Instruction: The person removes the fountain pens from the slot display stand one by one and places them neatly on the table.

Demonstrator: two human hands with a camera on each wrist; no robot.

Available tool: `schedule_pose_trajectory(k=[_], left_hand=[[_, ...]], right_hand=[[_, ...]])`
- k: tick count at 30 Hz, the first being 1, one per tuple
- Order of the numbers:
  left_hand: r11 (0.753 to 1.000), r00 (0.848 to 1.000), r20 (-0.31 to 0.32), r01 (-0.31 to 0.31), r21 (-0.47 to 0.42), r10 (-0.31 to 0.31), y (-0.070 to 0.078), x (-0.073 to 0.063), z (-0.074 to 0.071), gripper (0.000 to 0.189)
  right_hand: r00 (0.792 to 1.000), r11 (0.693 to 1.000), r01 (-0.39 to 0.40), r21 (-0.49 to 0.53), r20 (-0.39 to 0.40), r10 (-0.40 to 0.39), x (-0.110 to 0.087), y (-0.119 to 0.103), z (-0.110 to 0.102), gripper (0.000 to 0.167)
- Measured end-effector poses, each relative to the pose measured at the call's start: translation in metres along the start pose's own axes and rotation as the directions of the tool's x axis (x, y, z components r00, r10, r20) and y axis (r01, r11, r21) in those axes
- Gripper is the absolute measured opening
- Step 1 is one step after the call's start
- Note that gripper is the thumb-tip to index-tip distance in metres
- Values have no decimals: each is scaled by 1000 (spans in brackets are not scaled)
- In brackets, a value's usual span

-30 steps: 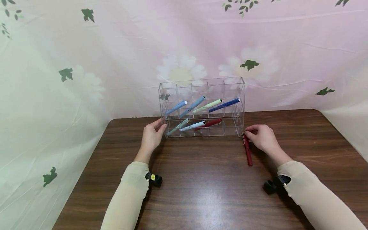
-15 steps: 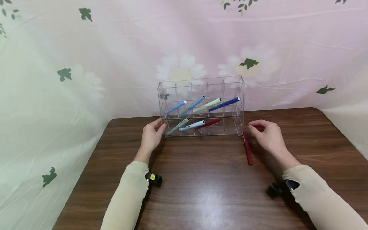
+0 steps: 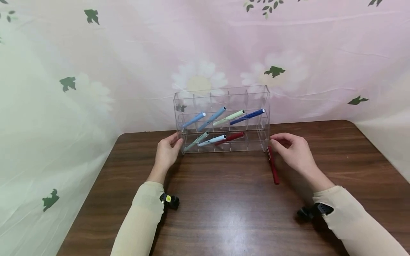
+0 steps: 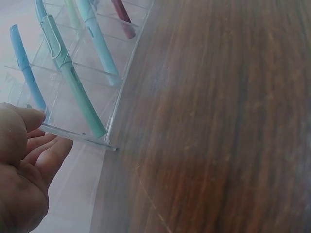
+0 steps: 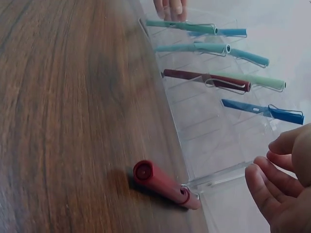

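Note:
A clear acrylic pen rack (image 3: 254, 145) stands at the back of the table. My left hand (image 3: 167, 151) pinches its left side panel, the thumb on one face and the fingers behind it in the left wrist view. My right hand (image 3: 296, 151) is at the rack's right edge, fingers bent and thumb apart from them, holding nothing. Below its fingertips a dark red pen (image 3: 273, 167) lies on the table, its clip end near the rack's corner. The lower tier holds a green pen (image 4: 80, 92), a pale blue pen (image 3: 212, 140) and another red pen (image 5: 204, 79).
In the upper tier lean a light blue pen (image 3: 193, 120), a steel-blue pen (image 3: 212, 119), a pale green pen (image 3: 229, 118) and a dark blue pen (image 3: 247, 116). A flowered cloth (image 3: 144, 71) hangs behind the wooden table (image 3: 217, 195).
My right hand has let go of the dark red pen, drawn off to the right, then come back to the rack's right edge. The left hand keeps its hold.

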State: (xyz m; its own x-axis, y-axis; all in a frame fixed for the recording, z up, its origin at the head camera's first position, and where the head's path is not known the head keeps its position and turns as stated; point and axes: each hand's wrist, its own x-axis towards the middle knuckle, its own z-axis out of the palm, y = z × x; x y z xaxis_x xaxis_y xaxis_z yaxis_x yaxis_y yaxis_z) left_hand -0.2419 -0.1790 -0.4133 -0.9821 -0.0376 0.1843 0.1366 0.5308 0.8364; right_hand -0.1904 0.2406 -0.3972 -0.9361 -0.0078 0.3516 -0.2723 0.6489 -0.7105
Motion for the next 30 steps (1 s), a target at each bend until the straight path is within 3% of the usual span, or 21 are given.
schedule_pose_trajectory(k=[12, 30], left_hand=[[1000, 1000, -9, -6, 9, 6, -3, 0, 0, 40], [1000, 1000, -14, -13, 26, 13, 0, -1, 1, 39]], right_hand=[[998, 999, 6, 36, 59, -8, 3, -17, 2, 22], [998, 994, 42, 104, 37, -46, 1, -27, 17, 20]])
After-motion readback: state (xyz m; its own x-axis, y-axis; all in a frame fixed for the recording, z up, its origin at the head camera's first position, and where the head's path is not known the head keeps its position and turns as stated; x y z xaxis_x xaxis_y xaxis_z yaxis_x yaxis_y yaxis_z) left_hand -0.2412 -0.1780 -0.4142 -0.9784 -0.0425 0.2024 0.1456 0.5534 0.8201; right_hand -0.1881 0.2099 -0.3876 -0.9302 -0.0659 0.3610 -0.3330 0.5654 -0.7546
